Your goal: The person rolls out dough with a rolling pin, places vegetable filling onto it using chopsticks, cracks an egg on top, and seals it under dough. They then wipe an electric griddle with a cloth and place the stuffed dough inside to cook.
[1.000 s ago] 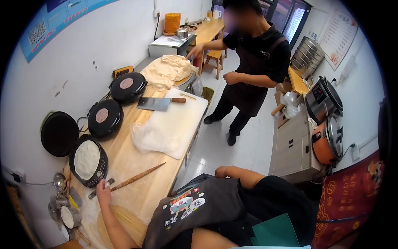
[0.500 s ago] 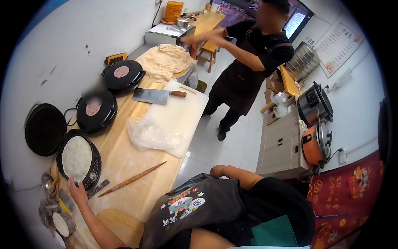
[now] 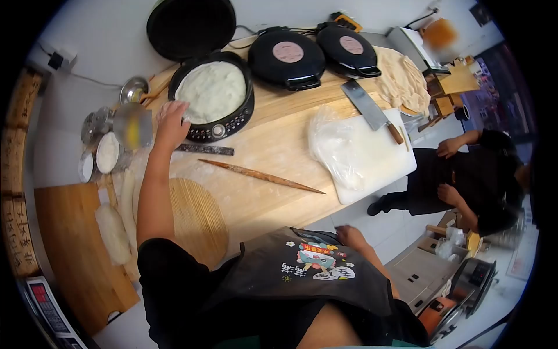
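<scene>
My left hand (image 3: 172,119), its fingers extended and pale with flour, is at the left rim of an open electric griddle (image 3: 237,123). A round, pale stuffed flatbread (image 3: 212,93) lies in the griddle, close to my fingertips. My right hand (image 3: 352,237) hangs low beside the grey printed apron (image 3: 279,267); its fingers are partly hidden, so I cannot tell whether it grips anything. In front of me lies a wooden rolling pin (image 3: 261,175) with tapered ends. A dark, floury flat bar (image 3: 204,149) rests just below the griddle.
Two closed griddles (image 3: 288,72) stand against the wall. A cleaver (image 3: 366,104) and a plastic bag (image 3: 334,145) lie on the white cutting board (image 3: 378,166). Bowls of flour (image 3: 108,152) and dough rolls (image 3: 113,232) are at left. Another person (image 3: 465,180) stands at right.
My view has swung left, bringing the dough rolls into sight. My left hand stays by the griddle's rim. The other person has lowered their raised arms to waist height.
</scene>
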A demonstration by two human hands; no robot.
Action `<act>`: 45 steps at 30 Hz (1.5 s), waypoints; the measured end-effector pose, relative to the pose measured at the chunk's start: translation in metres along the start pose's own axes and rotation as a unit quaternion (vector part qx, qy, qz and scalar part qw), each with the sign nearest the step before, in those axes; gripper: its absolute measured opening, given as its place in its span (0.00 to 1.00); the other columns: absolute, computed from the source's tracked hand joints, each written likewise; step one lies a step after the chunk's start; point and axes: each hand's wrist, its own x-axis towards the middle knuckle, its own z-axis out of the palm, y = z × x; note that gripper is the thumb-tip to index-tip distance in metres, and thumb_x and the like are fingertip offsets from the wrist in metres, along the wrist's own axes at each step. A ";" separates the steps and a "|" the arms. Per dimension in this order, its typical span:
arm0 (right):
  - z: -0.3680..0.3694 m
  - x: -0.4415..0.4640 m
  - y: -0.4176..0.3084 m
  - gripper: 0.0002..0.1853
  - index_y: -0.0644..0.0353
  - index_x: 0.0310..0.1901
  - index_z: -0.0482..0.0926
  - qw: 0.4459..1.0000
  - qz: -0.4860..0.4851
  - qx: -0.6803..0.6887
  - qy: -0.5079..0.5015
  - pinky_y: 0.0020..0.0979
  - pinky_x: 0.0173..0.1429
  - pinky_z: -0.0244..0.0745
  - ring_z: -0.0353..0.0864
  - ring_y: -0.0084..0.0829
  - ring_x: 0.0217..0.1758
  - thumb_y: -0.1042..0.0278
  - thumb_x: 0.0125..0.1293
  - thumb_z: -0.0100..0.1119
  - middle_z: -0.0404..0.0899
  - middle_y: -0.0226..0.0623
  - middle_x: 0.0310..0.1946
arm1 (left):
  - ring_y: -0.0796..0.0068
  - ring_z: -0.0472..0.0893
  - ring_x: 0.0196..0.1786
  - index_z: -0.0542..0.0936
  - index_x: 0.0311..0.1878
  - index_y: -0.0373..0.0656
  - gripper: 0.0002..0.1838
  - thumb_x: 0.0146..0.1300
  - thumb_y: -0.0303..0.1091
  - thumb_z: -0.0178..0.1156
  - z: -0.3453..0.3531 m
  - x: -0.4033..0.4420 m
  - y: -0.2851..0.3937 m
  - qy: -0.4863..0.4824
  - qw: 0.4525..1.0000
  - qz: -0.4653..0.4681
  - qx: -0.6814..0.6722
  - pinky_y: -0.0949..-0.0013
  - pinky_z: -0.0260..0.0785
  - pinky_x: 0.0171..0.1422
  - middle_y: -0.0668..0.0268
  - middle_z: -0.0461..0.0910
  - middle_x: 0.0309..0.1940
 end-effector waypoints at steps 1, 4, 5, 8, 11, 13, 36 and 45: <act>-0.025 0.015 -0.034 0.14 0.60 0.48 0.83 1.000 -0.012 -0.008 0.019 0.50 0.57 0.76 0.81 0.54 0.51 0.62 0.72 0.52 0.84 0.51 0.46 | 0.55 0.72 0.66 0.82 0.57 0.44 0.23 0.54 0.29 0.63 0.000 0.000 -0.003 -0.019 1.000 0.003 -0.010 0.53 0.58 0.74 0.61 0.81 0.55; -0.081 0.076 -0.118 0.09 0.60 0.45 0.83 0.980 -0.147 0.026 0.134 0.47 0.52 0.76 0.79 0.52 0.47 0.73 0.65 0.56 0.80 0.47 0.40 | 0.57 0.73 0.64 0.84 0.52 0.43 0.19 0.54 0.29 0.62 -0.009 0.003 -0.008 -0.072 0.996 0.012 -0.059 0.52 0.57 0.74 0.61 0.81 0.53; -0.105 0.095 -0.150 0.10 0.60 0.45 0.83 0.969 -0.196 0.012 0.147 0.47 0.51 0.76 0.79 0.51 0.46 0.75 0.64 0.56 0.79 0.47 0.39 | 0.57 0.73 0.64 0.84 0.51 0.43 0.19 0.55 0.29 0.62 -0.010 0.002 -0.010 -0.088 0.993 0.024 -0.072 0.52 0.57 0.74 0.61 0.81 0.53; -0.156 0.153 -0.232 0.17 0.61 0.49 0.82 0.929 -0.334 -0.014 0.159 0.46 0.58 0.73 0.77 0.50 0.52 0.80 0.56 0.57 0.77 0.46 0.42 | 0.57 0.74 0.62 0.85 0.49 0.42 0.16 0.56 0.29 0.61 -0.008 -0.002 -0.017 -0.104 0.986 0.071 -0.109 0.52 0.58 0.74 0.61 0.82 0.51; -0.179 0.226 -0.291 0.20 0.61 0.52 0.81 0.888 -0.423 -0.040 0.175 0.45 0.55 0.75 0.77 0.51 0.49 0.84 0.59 0.52 0.76 0.47 0.45 | 0.58 0.75 0.61 0.84 0.49 0.42 0.15 0.57 0.28 0.61 -0.009 0.000 -0.027 -0.110 0.982 0.068 -0.137 0.52 0.56 0.75 0.61 0.82 0.50; -0.188 0.260 -0.322 0.19 0.61 0.53 0.81 0.878 -0.444 -0.015 0.179 0.44 0.54 0.75 0.77 0.51 0.48 0.83 0.61 0.52 0.76 0.47 0.44 | 0.55 0.75 0.62 0.83 0.54 0.44 0.19 0.58 0.29 0.60 -0.015 0.014 -0.043 -0.041 0.992 0.038 -0.109 0.53 0.60 0.75 0.59 0.81 0.54; -0.147 0.133 -0.182 0.14 0.56 0.51 0.82 0.980 -0.174 -0.035 0.090 0.47 0.49 0.78 0.82 0.47 0.46 0.71 0.63 0.58 0.82 0.41 0.42 | 0.59 0.74 0.70 0.73 0.71 0.40 0.34 0.78 0.59 0.43 0.027 0.455 -0.426 -0.015 0.990 -0.138 -0.038 0.58 0.64 0.74 0.50 0.77 0.66; -0.127 0.120 -0.163 0.10 0.56 0.46 0.83 0.978 -0.169 0.006 0.119 0.47 0.47 0.77 0.83 0.48 0.43 0.67 0.65 0.58 0.82 0.42 0.39 | 0.67 0.75 0.67 0.70 0.73 0.38 0.36 0.76 0.60 0.49 0.005 0.412 -0.389 -0.092 0.842 -0.289 -0.447 0.64 0.61 0.74 0.60 0.77 0.65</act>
